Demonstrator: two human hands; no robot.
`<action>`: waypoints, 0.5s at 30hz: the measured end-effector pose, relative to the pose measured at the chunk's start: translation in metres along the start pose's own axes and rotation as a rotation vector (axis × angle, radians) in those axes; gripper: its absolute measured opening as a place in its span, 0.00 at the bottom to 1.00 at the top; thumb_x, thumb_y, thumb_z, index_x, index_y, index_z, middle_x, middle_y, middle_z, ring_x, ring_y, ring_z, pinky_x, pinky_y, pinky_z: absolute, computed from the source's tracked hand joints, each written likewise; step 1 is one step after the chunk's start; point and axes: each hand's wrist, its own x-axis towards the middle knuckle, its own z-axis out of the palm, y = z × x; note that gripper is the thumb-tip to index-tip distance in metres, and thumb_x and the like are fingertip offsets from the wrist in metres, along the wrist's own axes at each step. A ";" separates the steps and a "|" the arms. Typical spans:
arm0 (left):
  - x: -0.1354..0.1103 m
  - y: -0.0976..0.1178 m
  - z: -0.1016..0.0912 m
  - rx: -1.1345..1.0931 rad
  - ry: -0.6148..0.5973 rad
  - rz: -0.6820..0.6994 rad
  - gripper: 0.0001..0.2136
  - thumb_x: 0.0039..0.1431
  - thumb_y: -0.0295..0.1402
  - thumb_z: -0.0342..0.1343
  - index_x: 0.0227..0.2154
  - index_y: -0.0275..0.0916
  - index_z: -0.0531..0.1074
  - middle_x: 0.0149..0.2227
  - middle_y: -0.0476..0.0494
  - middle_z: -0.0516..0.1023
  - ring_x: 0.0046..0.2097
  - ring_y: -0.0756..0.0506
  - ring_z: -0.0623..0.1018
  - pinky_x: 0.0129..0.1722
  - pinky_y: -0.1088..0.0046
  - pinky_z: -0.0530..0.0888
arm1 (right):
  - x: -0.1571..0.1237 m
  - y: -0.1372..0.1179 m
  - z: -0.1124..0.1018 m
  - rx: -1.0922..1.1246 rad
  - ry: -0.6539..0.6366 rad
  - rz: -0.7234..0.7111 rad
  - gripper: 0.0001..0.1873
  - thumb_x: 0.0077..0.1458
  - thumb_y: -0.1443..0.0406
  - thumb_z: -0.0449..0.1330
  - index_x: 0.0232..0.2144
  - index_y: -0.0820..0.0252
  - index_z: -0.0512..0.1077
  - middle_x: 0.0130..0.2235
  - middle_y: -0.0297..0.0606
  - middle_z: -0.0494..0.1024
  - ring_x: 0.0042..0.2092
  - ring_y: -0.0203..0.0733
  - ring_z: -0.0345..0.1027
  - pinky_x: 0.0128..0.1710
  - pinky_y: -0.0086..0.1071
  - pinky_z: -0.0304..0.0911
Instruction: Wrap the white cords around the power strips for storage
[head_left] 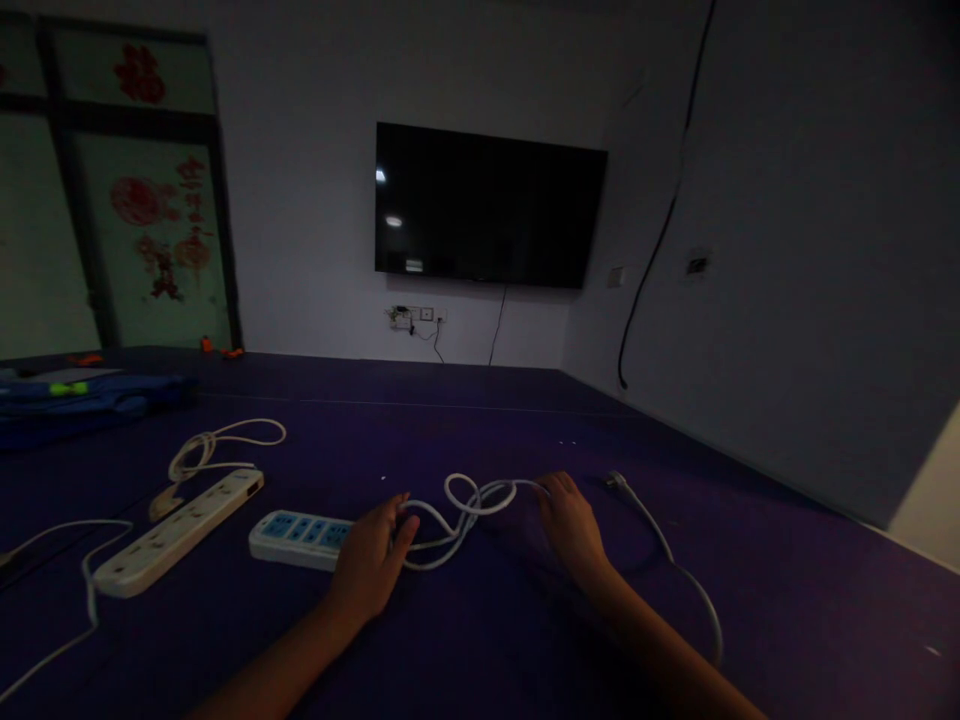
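Observation:
A white power strip with a blue socket face (304, 533) lies on the purple surface in front of me. My left hand (371, 555) is closed over its right end, thumb and fingers on either side, and hides that end. From there a white cord (472, 510) runs right in loose, crossing loops. My right hand (566, 520) pinches the cord just past the loops, palm down. Beyond it, the cord's plug (615, 480) lies to the right, with a length of cord curving back towards me.
Left of me lies a second white power strip (184, 530) with its coiled cord (199, 455). A blue cloth bundle (97, 395) sits at the far left. A television (487, 205) hangs on the wall, and a black cable (652, 270) dangles at the right.

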 end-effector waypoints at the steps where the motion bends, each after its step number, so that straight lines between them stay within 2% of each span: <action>1: 0.000 0.000 0.000 0.038 -0.028 0.032 0.21 0.62 0.45 0.40 0.49 0.36 0.66 0.41 0.39 0.77 0.42 0.42 0.76 0.43 0.61 0.71 | 0.000 0.002 0.001 0.021 0.051 0.015 0.13 0.59 0.67 0.46 0.34 0.58 0.71 0.35 0.43 0.73 0.36 0.44 0.68 0.36 0.35 0.62; 6: 0.001 0.002 -0.001 0.222 -0.079 0.094 0.25 0.60 0.49 0.42 0.50 0.35 0.66 0.34 0.41 0.77 0.37 0.41 0.76 0.40 0.62 0.70 | 0.008 0.026 0.001 0.068 0.256 0.152 0.13 0.56 0.63 0.48 0.30 0.61 0.71 0.32 0.45 0.73 0.35 0.47 0.67 0.37 0.37 0.62; 8: 0.001 0.003 -0.001 0.286 -0.094 0.107 0.26 0.57 0.52 0.44 0.48 0.36 0.68 0.33 0.40 0.77 0.36 0.41 0.75 0.38 0.62 0.70 | 0.013 0.043 -0.004 0.077 0.322 0.303 0.13 0.53 0.62 0.50 0.30 0.63 0.71 0.32 0.46 0.74 0.36 0.49 0.67 0.39 0.39 0.61; 10: 0.001 0.005 -0.001 0.350 -0.096 0.128 0.27 0.53 0.54 0.47 0.45 0.36 0.71 0.34 0.38 0.77 0.38 0.39 0.75 0.38 0.61 0.69 | 0.016 0.065 -0.014 0.069 0.396 0.601 0.14 0.51 0.61 0.51 0.31 0.65 0.72 0.32 0.47 0.75 0.37 0.49 0.68 0.40 0.38 0.61; 11: 0.001 0.006 0.000 0.377 -0.095 0.145 0.28 0.51 0.55 0.50 0.43 0.36 0.72 0.35 0.37 0.77 0.39 0.38 0.74 0.39 0.60 0.69 | 0.016 0.076 -0.020 0.051 0.435 0.687 0.16 0.51 0.61 0.50 0.33 0.67 0.72 0.33 0.49 0.75 0.37 0.51 0.68 0.40 0.40 0.61; 13: 0.002 0.007 0.000 0.409 -0.105 0.177 0.26 0.47 0.55 0.54 0.39 0.37 0.73 0.35 0.38 0.77 0.40 0.37 0.73 0.39 0.60 0.68 | 0.014 0.097 -0.030 0.019 0.488 0.816 0.20 0.52 0.62 0.47 0.37 0.72 0.71 0.35 0.56 0.74 0.38 0.55 0.68 0.39 0.44 0.61; 15: 0.002 0.006 0.000 0.419 -0.137 0.191 0.19 0.47 0.49 0.58 0.34 0.39 0.75 0.34 0.40 0.77 0.39 0.39 0.73 0.39 0.61 0.67 | 0.011 0.114 -0.036 0.001 0.512 0.911 0.21 0.51 0.63 0.47 0.39 0.75 0.70 0.36 0.59 0.74 0.39 0.57 0.68 0.39 0.46 0.61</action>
